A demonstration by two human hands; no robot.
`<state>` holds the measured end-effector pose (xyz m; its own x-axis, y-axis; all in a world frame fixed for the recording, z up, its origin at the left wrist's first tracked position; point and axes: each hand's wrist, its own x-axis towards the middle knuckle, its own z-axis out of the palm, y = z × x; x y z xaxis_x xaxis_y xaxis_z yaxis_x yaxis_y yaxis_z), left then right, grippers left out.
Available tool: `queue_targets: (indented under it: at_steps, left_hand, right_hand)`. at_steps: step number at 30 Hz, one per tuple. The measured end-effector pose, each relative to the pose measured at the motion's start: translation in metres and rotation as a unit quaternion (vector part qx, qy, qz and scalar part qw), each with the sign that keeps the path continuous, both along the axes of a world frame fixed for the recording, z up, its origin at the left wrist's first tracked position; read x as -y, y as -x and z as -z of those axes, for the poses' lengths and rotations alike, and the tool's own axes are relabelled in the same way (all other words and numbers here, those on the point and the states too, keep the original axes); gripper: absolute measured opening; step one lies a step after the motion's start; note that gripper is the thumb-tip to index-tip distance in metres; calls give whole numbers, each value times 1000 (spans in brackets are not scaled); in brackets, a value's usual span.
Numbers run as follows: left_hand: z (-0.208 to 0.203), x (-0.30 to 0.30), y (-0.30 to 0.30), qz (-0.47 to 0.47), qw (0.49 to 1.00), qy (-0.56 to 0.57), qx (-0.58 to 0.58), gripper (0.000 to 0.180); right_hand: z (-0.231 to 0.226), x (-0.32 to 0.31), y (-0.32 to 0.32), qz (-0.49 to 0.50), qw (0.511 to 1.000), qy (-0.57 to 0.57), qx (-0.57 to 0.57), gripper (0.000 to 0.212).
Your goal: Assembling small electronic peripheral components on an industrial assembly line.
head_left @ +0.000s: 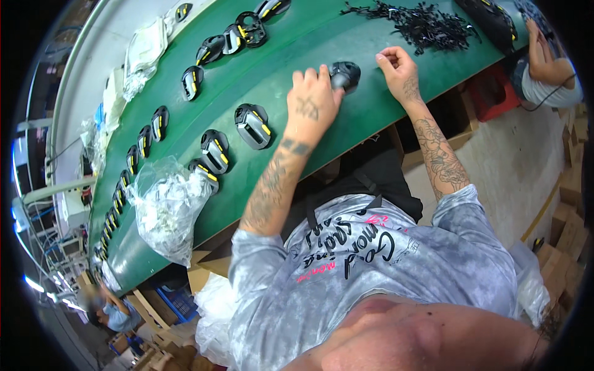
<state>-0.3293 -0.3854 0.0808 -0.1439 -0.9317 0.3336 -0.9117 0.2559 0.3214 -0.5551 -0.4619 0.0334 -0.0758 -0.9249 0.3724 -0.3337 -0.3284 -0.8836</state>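
Note:
My left hand (312,102) is closed on a dark plastic housing (345,76), rounded and black-grey, which rests on the green work surface (297,43). To its right, my right hand (398,67) is raised over the surface, thumb and fingertips pinched together; whatever they may hold is too small to make out. Left of my left hand lies a similar black-and-grey housing (252,126) with yellow strips. Another such housing (215,151) lies farther left. Beyond my right hand is a heap of small black parts (433,29).
A clear plastic bag (167,207) of small pale pieces sits at the near left edge. Several more housings (192,83) line the far side. A person (547,74) is at the far right, another (117,312) at lower left. Cardboard boxes (550,272) stand at right.

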Motion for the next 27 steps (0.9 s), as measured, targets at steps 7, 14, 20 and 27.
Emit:
queue_targets:
  at_steps: [7,14,20,27]
  left_hand:
    - [-1,161,-61,-167,973,96,126,43]
    - [0,173,-199,-235,949,-164,132,89]
    - [17,134,-273,-173,983,-52,11,66]
    - [11,177,-214,-277,959,-56,-28,61]
  right_hand:
    - [-6,-4,-9,-6,997,-9,-74,16]
    - [-10,-6,-3,4,997,-38,-60,15]
    - [-8,-1,-8,2,995,-37,-92,14]
    - [-13,-3,-19,9,983,-52,-175,16]
